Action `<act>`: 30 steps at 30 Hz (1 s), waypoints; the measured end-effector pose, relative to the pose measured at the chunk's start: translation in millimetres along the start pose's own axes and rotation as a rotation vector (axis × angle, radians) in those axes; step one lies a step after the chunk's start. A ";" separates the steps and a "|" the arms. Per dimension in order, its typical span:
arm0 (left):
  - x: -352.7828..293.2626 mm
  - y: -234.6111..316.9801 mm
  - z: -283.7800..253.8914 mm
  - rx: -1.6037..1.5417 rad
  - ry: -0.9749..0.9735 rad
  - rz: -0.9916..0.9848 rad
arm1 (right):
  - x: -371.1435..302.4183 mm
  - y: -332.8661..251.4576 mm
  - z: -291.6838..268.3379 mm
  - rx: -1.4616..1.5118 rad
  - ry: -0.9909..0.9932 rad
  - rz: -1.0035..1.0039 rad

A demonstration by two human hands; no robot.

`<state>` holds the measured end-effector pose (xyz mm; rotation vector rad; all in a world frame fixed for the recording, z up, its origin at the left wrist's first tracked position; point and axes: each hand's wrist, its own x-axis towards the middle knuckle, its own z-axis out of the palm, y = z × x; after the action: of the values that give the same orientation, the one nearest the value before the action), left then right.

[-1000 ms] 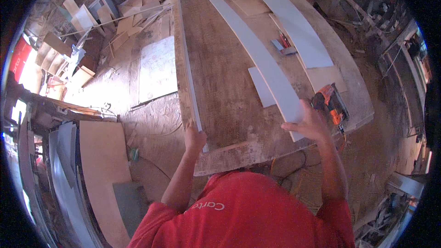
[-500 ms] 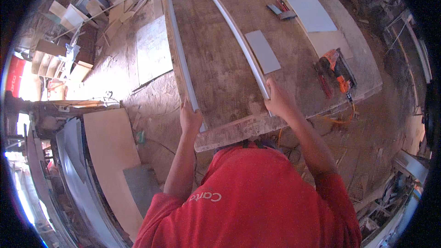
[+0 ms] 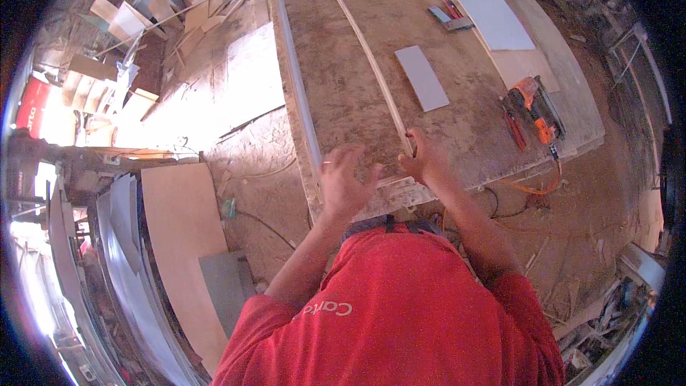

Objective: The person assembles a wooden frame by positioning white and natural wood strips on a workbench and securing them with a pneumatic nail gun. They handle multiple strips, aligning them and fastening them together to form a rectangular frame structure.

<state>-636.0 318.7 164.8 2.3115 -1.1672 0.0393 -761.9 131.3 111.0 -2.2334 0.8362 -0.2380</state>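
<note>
My right hand [image 3: 423, 159] is closed round the near end of a long, narrow wooden strip [image 3: 372, 59], which runs away from me along the worktable [image 3: 336, 93]. A thin, pale edge of that strip faces up. My left hand [image 3: 347, 180] is open, fingers spread and slightly blurred, above the table's near edge between the two strips. Beside it, a second long strip [image 3: 294, 71] with a whitish face lies along the table's left edge. A small white rectangular panel [image 3: 421, 77] lies flat to the right of the held strip.
An orange-and-black nail gun [image 3: 532, 107] with an orange hose sits at the table's right, beside red-handled pliers [image 3: 514, 131]. Farther back are a long white panel [image 3: 486, 7] and small tools [image 3: 451, 18]. Boards [image 3: 182, 243] lean at the left; cables cross the floor.
My left hand has let go of the left strip and moved right, opening. The right strip has turned from its broad white face to its narrow edge in my right hand.
</note>
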 end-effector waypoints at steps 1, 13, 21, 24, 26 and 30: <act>-5.7 10.2 6.0 -0.087 -0.057 0.063 | -2.8 3.7 3.5 0.028 -0.021 0.056; -17.6 17.7 56.5 -0.170 -0.234 0.190 | -65.2 31.0 -18.7 0.246 -0.191 -0.124; -7.8 36.7 43.9 -0.176 -0.304 0.139 | -57.5 40.6 10.3 0.324 -0.122 -0.077; -13.2 25.3 58.2 -0.201 -0.242 0.160 | -59.4 35.1 11.3 0.187 -0.139 -0.074; -14.8 21.9 62.1 -0.244 -0.198 0.187 | -62.8 39.5 11.9 0.227 -0.098 -0.139; -18.1 21.3 61.5 -0.195 -0.162 0.204 | -66.8 33.5 20.3 0.184 -0.021 -0.120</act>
<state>-676.2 292.4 117.4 2.0493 -1.4189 -0.1829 -822.0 167.5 78.3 -2.1107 0.6428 -0.3336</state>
